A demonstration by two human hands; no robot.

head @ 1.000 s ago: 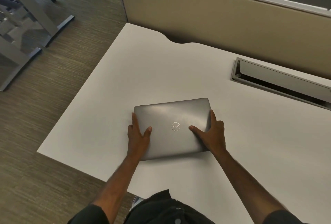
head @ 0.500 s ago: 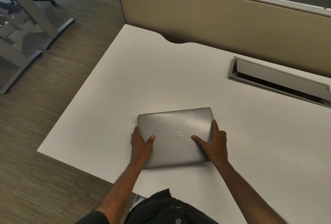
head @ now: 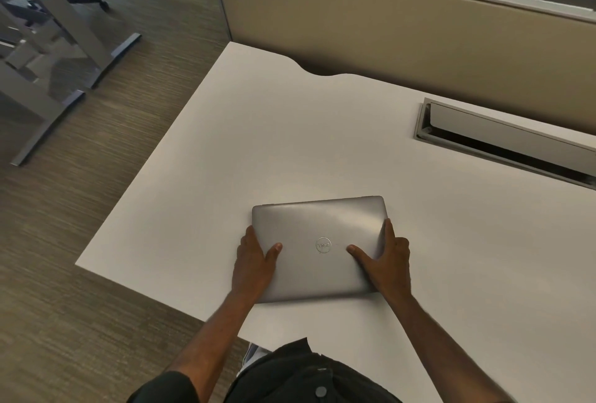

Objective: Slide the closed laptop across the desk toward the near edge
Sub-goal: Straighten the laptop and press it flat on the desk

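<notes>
A closed grey laptop [head: 319,228] with a round logo lies flat on the white desk [head: 290,144], a short way in from the near edge. My left hand [head: 254,260] grips its left side, thumb on the lid and fingers over the edge. My right hand [head: 385,260] holds the right side the same way, thumb on the lid near the logo and a finger along the right edge. Both forearms reach in from the bottom of the view.
A long cable hatch [head: 503,141] with its flap raised is set into the desk at the far right. A beige partition [head: 387,31] runs along the back. The desk's left edge drops to carpet, where another desk's metal legs [head: 64,47] stand.
The laptop has slid toward me across the desk with both hands holding its sides. The grip has stayed the same.
</notes>
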